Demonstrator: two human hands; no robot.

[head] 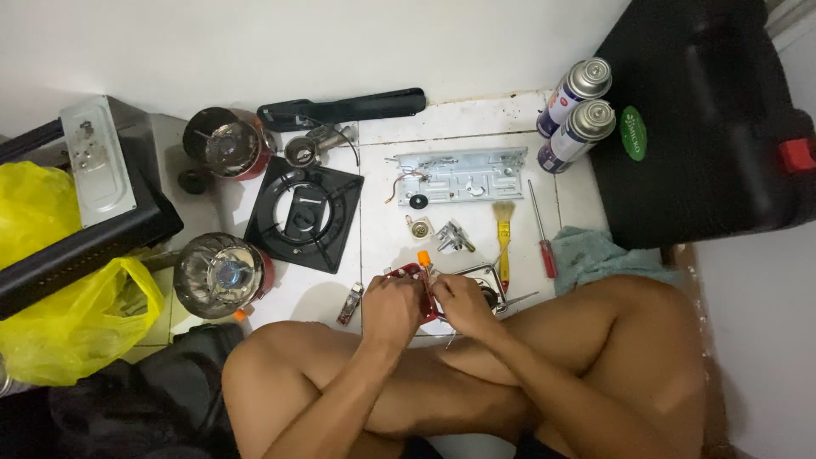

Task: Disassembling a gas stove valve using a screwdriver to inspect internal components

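Between your crossed knees, just above the white tiled floor [459, 119], both of your hands close on one small red metal part with an orange knob [418, 276]. Your left hand [393, 302] curls its fingers round the part's left side and steadies it; your right hand [459, 299] pinches its right edge, fingers bent tight, with thin wires showing under the palm. Neither hand is open. Whether your right fingers also hold a small tool, you cannot tell from this view. You hold the part low and close to your body, which looks like a way to brace it while you work on it.

Just beside your right hand a bent shiny metal bracket [493, 285] lies on the tile, touching or nearly touching the red part. A little farther out sit a yellow-handled brush [503, 234], a red-handled screwdriver [544, 234] and small silver fittings [450, 236], all near enough to pick up without shifting. Beyond them lies a flat grey metal plate with holes and wires [459, 174]. To your left rests a black square burner frame with a round ring [304, 212], and two round shiny reflector heaters with red bodies [223, 274] stand near it. Two gas canisters with silver tops [578, 115] stand well apart by the large black case [697, 127]. A teal cloth [599, 255] lies against your right knee, and yellow plastic bags [68, 331] sit far left.
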